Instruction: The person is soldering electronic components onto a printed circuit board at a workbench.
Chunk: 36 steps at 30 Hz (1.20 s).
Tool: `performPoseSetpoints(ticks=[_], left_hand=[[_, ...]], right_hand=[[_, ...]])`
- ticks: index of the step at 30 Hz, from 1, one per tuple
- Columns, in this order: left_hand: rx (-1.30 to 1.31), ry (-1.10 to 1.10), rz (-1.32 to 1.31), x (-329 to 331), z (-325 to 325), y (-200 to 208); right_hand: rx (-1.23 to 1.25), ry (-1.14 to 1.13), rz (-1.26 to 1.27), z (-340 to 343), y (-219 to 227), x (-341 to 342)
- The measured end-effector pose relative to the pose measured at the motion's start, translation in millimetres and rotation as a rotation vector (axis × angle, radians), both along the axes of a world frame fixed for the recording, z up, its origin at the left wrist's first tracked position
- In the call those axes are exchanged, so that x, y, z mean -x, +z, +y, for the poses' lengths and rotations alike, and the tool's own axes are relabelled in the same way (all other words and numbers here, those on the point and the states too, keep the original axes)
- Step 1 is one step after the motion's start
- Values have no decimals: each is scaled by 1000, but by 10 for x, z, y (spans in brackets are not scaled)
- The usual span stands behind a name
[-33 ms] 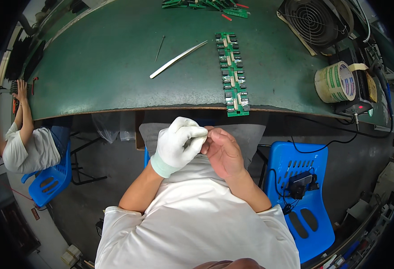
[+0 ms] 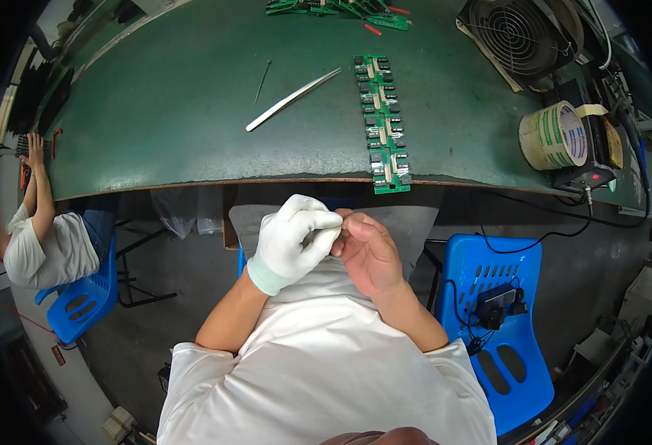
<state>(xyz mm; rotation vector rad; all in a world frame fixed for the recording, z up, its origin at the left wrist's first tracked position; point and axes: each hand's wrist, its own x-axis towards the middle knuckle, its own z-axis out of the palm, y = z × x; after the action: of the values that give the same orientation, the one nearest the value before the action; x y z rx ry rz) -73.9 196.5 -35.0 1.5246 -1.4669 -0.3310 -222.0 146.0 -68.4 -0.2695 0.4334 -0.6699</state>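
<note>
In front of my lap, just off the table's near edge, my two hands meet at the fingertips. My left hand (image 2: 292, 241) wears a white glove with a pale green cuff, its thumb and forefinger pinched. Bare, my right hand (image 2: 370, 248) has its thumb and curled fingers closed against the glove's tips. Whatever lies between them is too small or hidden to make out. Beyond the hands, a long green circuit board panel (image 2: 382, 122) with black parts and pale connectors lies on the green table, its near end over the edge. White tweezers (image 2: 292, 100) rest left of it.
A thin metal rod (image 2: 263, 81) lies beside the tweezers; more green boards (image 2: 341, 7) are piled at the back. Right: a fan (image 2: 511, 33), a tape roll (image 2: 554, 136), a box with a red light (image 2: 593, 178) and a blue chair (image 2: 496, 319). A co-worker (image 2: 55, 245) sits far left.
</note>
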Motion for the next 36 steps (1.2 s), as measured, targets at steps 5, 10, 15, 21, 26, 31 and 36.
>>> performPoseSetpoints(ticks=[5, 10, 15, 21, 26, 31, 36], left_hand=[[-35, -24, 53, -8, -13, 46], [-110, -110, -11, -37, -80, 148], [9, -67, 19, -55, -147, 51], [17, 7, 91, -71, -66, 41], [19, 31, 77, -46, -11, 69], [45, -12, 49, -58, -13, 38], [5, -45, 118, 20, -17, -11]], right_hand=[[-65, 52, -69, -44, 9, 35], [-90, 69, -112, -119, 5, 48], [-39, -9, -85, -175, 92, 22], [323, -383, 261, -284, 73, 7], [289, -382, 350, -279, 72, -10], [208, -406, 325, -70, 162, 58], [135, -295, 226, 125, 120, 236]])
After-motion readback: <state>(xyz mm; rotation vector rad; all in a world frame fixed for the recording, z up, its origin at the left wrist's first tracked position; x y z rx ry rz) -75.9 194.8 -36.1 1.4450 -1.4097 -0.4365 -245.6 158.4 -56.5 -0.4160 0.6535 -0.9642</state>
